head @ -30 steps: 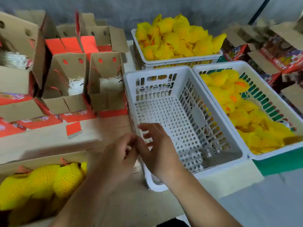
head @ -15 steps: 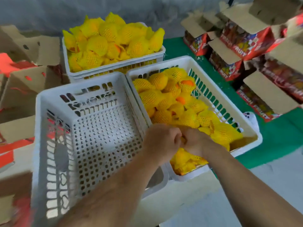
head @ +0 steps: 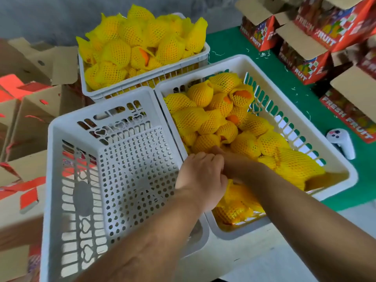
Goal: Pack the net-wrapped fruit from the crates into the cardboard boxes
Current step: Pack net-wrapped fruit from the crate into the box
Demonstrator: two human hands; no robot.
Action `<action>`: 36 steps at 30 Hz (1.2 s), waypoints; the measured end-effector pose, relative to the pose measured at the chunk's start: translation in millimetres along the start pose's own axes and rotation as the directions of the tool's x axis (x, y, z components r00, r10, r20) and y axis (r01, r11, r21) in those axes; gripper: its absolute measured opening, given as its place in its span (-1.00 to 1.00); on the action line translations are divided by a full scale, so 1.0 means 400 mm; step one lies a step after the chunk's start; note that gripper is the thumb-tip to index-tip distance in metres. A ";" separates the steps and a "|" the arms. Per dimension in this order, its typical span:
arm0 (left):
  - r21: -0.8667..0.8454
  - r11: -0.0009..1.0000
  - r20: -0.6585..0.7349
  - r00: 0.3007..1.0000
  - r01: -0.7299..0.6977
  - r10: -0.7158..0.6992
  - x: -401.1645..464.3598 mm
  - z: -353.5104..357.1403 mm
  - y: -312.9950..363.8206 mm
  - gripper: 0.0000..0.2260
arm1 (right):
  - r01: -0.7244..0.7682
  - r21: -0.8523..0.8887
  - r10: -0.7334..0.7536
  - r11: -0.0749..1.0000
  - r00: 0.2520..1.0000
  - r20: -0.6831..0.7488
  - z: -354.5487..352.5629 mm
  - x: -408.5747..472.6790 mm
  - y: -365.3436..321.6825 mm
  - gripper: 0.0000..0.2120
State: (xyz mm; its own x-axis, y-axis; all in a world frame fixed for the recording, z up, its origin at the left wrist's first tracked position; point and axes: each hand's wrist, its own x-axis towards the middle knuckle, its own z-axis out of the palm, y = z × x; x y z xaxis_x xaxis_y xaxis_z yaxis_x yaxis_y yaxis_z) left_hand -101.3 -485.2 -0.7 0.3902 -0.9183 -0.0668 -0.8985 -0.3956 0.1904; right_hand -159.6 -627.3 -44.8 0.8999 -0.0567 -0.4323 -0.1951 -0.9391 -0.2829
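Fruit filled the right crate; both hands, left and right, curled among it, grip unclear. Hasty pulling could tear nets.

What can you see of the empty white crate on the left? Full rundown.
The empty white crate looks like moulded plastic: rectangular, open-topped, with a floor perforated by round holes and walls cut with slots and heart shapes. Nothing lies in it. It stands upright, wall to wall with the fruit-filled crate on its right and just in front of the heaped crate. The left forearm crosses its near right corner; the left hand is past its rim, in the fruit.
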 end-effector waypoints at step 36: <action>-0.358 0.841 -0.168 0.859 0.405 -0.484 0.098 -0.014 -0.003 -0.17 | 0.199 0.899 0.252 -0.390 0.962 -0.104 -0.077 -0.051 0.000 -0.32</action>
State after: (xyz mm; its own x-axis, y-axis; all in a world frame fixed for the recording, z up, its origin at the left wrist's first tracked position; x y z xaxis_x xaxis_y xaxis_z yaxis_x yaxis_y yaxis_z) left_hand -84.0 -520.5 2.1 0.8040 -0.5944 0.0150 -0.5260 -0.6992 0.4841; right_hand -166.0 -636.8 -9.5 0.8573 -0.3263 -0.3983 -0.0951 0.6600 -0.7452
